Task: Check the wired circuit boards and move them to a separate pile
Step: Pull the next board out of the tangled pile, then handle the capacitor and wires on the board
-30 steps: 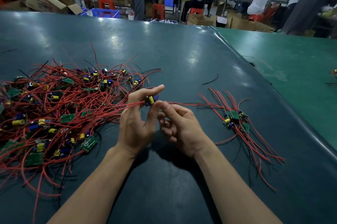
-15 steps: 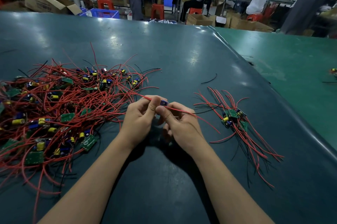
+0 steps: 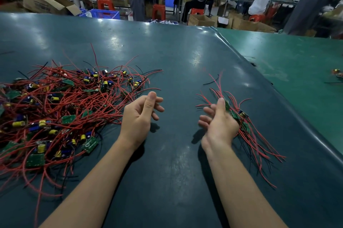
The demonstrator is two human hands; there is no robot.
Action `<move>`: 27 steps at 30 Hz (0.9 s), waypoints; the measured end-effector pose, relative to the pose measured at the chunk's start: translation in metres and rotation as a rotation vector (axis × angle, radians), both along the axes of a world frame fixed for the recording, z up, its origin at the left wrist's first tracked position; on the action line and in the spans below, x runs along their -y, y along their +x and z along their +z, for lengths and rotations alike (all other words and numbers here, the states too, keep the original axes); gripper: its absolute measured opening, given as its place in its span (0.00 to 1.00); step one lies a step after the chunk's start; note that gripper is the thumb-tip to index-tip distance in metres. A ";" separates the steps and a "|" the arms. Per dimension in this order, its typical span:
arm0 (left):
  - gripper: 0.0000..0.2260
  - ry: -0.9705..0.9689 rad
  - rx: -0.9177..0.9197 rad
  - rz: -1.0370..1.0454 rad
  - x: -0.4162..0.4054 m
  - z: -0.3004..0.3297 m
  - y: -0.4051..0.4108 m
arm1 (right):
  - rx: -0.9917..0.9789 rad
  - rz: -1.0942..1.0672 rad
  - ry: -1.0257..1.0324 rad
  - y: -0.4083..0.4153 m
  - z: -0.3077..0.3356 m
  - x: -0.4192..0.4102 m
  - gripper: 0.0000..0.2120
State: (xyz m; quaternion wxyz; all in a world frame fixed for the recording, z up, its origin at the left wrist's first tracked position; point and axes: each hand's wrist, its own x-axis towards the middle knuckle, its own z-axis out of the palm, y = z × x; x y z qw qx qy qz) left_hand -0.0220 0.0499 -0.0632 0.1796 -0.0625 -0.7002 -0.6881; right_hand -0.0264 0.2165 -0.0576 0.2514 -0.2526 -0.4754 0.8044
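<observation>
Now the two hands are apart, where half a second ago they were pressed together in the middle of the table, pinching one wired board between them. The left hand [image 3: 138, 116] hovers near the right edge of the big pile of wired circuit boards [image 3: 55, 108], fingers loosely curled and holding nothing, thumb raised. The right hand [image 3: 220, 121] has swung out to the right and sits at the left edge of the small pile [image 3: 246, 129], its fingers relaxed and spread; its far side lies against the green boards and red wires there, though whether it touches them or only overlaps them cannot be told. The board held earlier is no longer between the hands, and the small pile looks fuller at its near-left side. Both piles lie on the dark green table [image 3: 167, 172], well apart, the big one left, the small one right. Far off, people work at benches.
</observation>
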 end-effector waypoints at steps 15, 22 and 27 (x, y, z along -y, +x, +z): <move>0.14 -1.108 0.256 0.633 0.047 -0.010 -0.007 | -0.080 0.290 0.376 0.001 -0.006 0.028 0.20; 0.19 -1.226 0.227 0.544 0.038 -0.007 0.003 | -0.056 0.317 0.404 0.000 -0.007 0.028 0.22; 0.11 -0.858 -0.072 0.566 0.028 0.001 0.008 | -0.081 0.516 0.551 0.002 -0.006 0.029 0.12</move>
